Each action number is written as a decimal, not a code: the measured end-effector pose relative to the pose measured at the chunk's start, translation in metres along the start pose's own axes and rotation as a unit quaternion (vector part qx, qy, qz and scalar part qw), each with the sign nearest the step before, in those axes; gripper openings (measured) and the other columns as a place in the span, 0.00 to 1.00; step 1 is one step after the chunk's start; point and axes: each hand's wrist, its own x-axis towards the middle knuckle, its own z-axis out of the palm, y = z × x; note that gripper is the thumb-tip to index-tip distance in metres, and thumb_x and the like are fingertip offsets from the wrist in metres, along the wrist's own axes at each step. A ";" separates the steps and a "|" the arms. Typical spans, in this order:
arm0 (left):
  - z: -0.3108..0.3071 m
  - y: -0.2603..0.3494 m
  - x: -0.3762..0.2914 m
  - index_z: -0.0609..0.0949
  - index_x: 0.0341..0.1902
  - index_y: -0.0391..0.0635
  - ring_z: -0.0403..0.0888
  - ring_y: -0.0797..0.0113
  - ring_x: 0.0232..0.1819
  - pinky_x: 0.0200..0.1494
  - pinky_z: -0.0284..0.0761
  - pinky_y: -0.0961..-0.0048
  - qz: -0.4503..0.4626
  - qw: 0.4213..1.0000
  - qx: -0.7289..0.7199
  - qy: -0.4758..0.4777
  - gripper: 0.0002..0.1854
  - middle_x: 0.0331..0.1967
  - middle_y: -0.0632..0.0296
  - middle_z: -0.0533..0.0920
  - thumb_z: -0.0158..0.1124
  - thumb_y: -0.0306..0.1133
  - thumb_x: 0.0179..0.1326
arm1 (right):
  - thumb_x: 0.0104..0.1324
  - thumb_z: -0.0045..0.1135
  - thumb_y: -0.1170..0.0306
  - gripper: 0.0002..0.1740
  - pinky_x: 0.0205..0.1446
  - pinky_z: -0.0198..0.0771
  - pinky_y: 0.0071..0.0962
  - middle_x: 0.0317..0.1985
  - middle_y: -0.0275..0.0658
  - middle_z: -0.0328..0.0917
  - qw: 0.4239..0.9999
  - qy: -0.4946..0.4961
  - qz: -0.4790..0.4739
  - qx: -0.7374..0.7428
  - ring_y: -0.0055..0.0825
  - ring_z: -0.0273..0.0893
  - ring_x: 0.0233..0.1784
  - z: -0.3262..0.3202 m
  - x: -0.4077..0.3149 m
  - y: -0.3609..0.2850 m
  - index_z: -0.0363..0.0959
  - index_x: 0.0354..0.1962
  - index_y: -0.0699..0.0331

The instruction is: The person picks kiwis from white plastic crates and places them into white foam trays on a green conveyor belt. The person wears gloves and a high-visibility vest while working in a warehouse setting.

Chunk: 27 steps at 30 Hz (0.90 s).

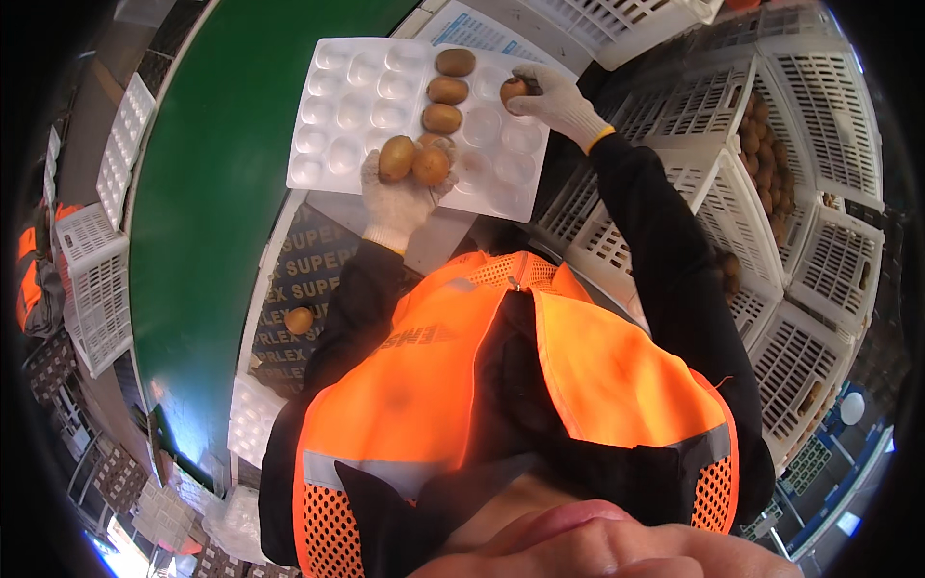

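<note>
A white moulded plastic fruit tray (347,101) with rounded pockets lies before me. Three kiwifruit (447,91) sit in a line in the column right of its middle ridge, and a further kiwifruit below them is partly hidden. My left hand (402,206), in a knitted glove, is turned up over the tray's near edge. Its fingers cradle two kiwifruit (397,158). At the tray's right side, my gloved right hand (555,100) grips one kiwifruit (514,95) by the fingertips, above the outer pockets.
A green conveyor belt (195,217) runs along the left. White plastic crates (723,195) are stacked at the right, some holding kiwifruit (764,155). One loose kiwifruit (298,320) lies on a printed dark surface (289,267). Behind the tray is a printed sheet (462,29).
</note>
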 end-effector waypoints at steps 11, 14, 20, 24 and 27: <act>0.002 0.012 0.004 0.76 0.59 0.37 0.70 0.40 0.70 0.70 0.65 0.29 0.017 0.995 -0.095 -0.003 0.39 0.68 0.45 0.71 0.48 0.64 0.66 | 0.66 0.62 0.40 0.34 0.57 0.77 0.48 0.52 0.51 0.82 0.904 0.135 0.084 -0.396 0.52 0.82 0.53 0.069 0.038 -0.037 0.80 0.51 0.63; -0.008 0.009 0.010 0.74 0.63 0.35 0.64 0.45 0.76 0.74 0.64 0.40 0.052 0.988 -0.108 -0.100 0.38 0.72 0.45 0.69 0.49 0.61 0.68 | 0.67 0.65 0.48 0.30 0.53 0.78 0.46 0.49 0.50 0.82 0.919 0.228 -0.089 -0.309 0.50 0.83 0.48 0.078 0.014 -0.049 0.78 0.51 0.65; 0.008 -0.008 0.003 0.74 0.64 0.32 0.62 0.49 0.78 0.79 0.58 0.47 0.124 0.991 0.054 0.026 0.39 0.74 0.45 0.69 0.53 0.57 0.64 | 0.61 0.73 0.65 0.44 0.62 0.78 0.36 0.59 0.46 0.77 0.992 -0.009 -0.121 -0.034 0.39 0.81 0.58 0.101 -0.057 -0.070 0.63 0.71 0.67; 0.002 -0.010 0.001 0.74 0.65 0.27 0.62 0.43 0.79 0.83 0.52 0.42 0.101 0.994 -0.045 -0.010 0.42 0.74 0.41 0.69 0.58 0.54 0.57 | 0.63 0.70 0.74 0.41 0.52 0.83 0.34 0.60 0.52 0.76 0.874 -0.029 0.103 0.474 0.40 0.83 0.54 0.089 -0.056 -0.036 0.60 0.70 0.75; -0.009 -0.006 -0.010 0.71 0.70 0.35 0.67 0.41 0.76 0.79 0.63 0.43 0.065 0.994 -0.071 -0.047 0.39 0.72 0.41 0.71 0.70 0.45 0.58 | 0.62 0.70 0.75 0.43 0.54 0.84 0.35 0.59 0.51 0.76 0.842 -0.045 0.118 0.525 0.39 0.82 0.54 0.070 -0.057 -0.015 0.58 0.71 0.74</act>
